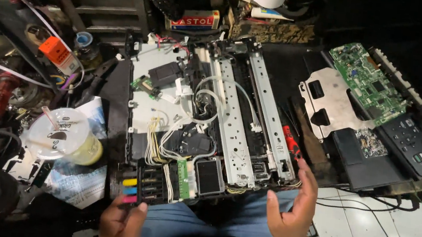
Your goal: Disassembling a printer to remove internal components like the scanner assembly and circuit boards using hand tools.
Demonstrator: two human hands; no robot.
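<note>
An opened printer chassis [237, 121] lies in front of me, its metal rails, white tubes and wiring bare. My left hand [122, 225] rests at its near left corner, thumb touching the ink tank block [131, 189] with yellow, blue and pink caps; whether it grips the block I cannot tell. At the near right corner my right hand [293, 212] is raised with fingers apart and holds nothing. A red-handled screwdriver [291, 142] lies on the chassis's right side, just beyond those fingers.
A green circuit board [369, 81] and a metal shield plate [329, 103] lie on black printer covers at right, beside a button panel [412, 141]. A lidded plastic cup with a straw [63, 136] stands at left among tools and cables. White floor tiles [394, 229] show at lower right.
</note>
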